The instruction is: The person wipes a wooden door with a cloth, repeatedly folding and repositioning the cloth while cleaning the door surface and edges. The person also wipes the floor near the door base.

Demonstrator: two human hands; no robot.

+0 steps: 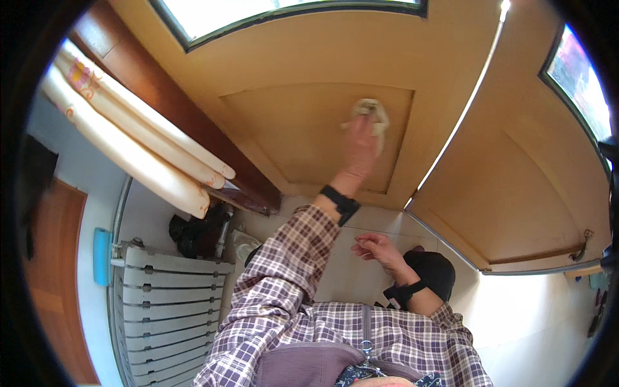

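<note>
My left hand (361,142) presses a pale, crumpled cloth (375,109) to the recessed lower panel (309,126) of a tan wooden door (271,53). Hand and cloth are slightly blurred, near the panel's right side. A black band circles that wrist. Lower down, my right hand (379,249) hangs in front of my body above the tiled floor, fingers loosely bent, with nothing visible in it. A black strap with a small device (404,293) sits on the right wrist.
A second door leaf (527,193) angles toward me at right, a bright gap between the leaves. At left hang a floral curtain (140,140) and a dark red frame (193,116). Below are a white radiator (169,309), a light-blue object (101,256) and a black bag-like item (193,234).
</note>
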